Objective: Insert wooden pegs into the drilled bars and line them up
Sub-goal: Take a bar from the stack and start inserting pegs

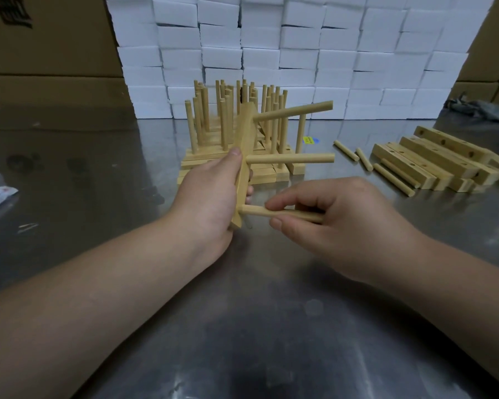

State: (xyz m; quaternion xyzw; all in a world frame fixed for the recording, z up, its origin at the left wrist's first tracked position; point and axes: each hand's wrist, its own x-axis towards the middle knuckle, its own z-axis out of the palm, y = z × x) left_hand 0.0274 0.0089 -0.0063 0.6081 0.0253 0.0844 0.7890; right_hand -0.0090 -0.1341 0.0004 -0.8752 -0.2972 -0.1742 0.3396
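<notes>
A peg met the last hole of a hand-held bar over a steel table.

The table (242, 326) was dull, scuffed sheet steel that mirrored a wall of stacked white boxes (300, 53) along its far edge, with brown cartons (49, 53) at the far left corner. Near mid-table the left hand (208, 197) gripped a pale square wooden bar (244, 145), held on end and leaning away, with two seated pegs (290, 159) jutting rightward. The right hand (343, 223) pinched a third peg (254, 211) between thumb and fingers, its tip at the bar's lowest hole. Behind, toward the far edge, finished bars (228, 116) stood with their pegs upright. Undrilled-looking ends aside, empty drilled bars (432, 156) and loose pegs (346, 150) lay toward the right edge.
</notes>
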